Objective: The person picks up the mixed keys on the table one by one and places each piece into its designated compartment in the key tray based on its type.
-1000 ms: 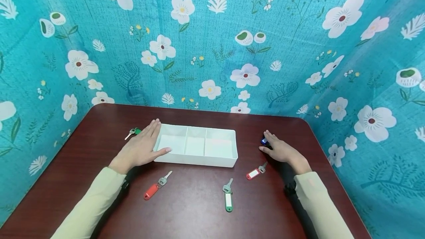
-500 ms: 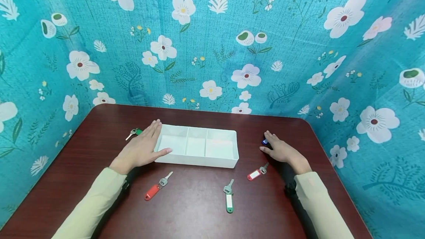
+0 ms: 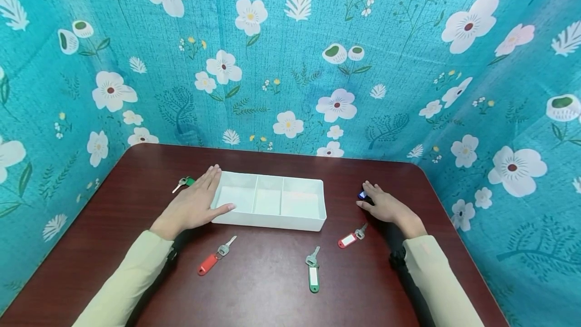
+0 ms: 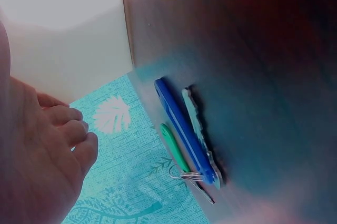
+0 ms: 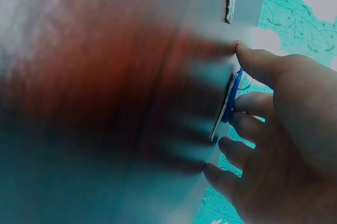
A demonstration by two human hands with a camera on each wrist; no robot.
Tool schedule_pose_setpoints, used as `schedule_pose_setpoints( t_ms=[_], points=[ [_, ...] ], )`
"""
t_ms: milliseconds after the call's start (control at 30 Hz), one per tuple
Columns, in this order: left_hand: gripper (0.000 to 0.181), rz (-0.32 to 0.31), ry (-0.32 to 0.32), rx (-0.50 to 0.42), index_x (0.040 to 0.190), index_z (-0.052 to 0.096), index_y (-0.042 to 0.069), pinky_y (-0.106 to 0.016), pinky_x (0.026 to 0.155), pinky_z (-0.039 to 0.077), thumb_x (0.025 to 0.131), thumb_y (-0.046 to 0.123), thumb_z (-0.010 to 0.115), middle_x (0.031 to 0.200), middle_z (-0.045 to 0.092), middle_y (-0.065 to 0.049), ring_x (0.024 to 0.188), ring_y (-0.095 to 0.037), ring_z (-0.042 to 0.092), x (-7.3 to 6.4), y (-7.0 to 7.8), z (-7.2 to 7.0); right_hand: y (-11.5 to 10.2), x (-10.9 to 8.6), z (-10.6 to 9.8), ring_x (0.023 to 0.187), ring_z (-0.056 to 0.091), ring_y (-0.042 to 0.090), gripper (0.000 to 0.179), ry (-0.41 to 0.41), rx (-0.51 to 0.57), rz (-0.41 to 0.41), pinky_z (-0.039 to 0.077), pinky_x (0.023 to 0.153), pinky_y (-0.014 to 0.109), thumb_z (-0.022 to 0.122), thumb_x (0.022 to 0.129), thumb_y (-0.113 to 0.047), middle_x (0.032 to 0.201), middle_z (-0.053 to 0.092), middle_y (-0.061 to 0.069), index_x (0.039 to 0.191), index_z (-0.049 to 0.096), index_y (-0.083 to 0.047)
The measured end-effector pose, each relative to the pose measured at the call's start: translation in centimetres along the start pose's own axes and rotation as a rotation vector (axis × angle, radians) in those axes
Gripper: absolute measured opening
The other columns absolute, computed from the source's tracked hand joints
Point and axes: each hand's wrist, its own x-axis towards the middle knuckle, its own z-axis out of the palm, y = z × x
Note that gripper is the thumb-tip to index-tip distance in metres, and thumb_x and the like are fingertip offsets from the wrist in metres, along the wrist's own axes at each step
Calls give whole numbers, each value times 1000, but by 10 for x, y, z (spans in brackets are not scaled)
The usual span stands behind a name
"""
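My left hand rests with extended fingers at the left end of a white three-compartment tray, its thumb over the near rim. Beside it lies a key with a green tag. The left wrist view also shows a key with a blue tag, hidden under this hand in the head view. On the right, my right hand lies palm down, fingers spread, over another blue-tagged key. In the right wrist view its fingertips are around that blue tag; it does not pinch it.
A red-tagged key lies in front of the tray, left of a green-tagged key. Another red-tagged key lies near the right hand. The dark wooden table ends at a flowered turquoise curtain.
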Motion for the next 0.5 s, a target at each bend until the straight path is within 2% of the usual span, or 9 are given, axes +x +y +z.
schedule_pose_setpoints(
  t_ms=[167, 500],
  points=[
    [113, -1, 1, 3, 166, 16, -3, -53, 131, 27, 96, 81, 45, 177, 13, -21, 165, -41, 15, 0, 0, 0, 2, 1, 0, 159, 14, 56, 82, 6, -6, 0, 23, 125, 72, 54, 108, -45, 172, 20, 31, 164, 22, 5],
    [112, -8, -1, -11, 167, 15, -2, -54, 131, 29, 96, 79, 46, 177, 14, -21, 165, -40, 15, 0, 1, 0, 0, -2, 0, 156, 20, 57, 64, 61, -24, -48, 26, 124, 71, 52, 110, -25, 169, 26, 33, 161, 30, 8]
  ],
)
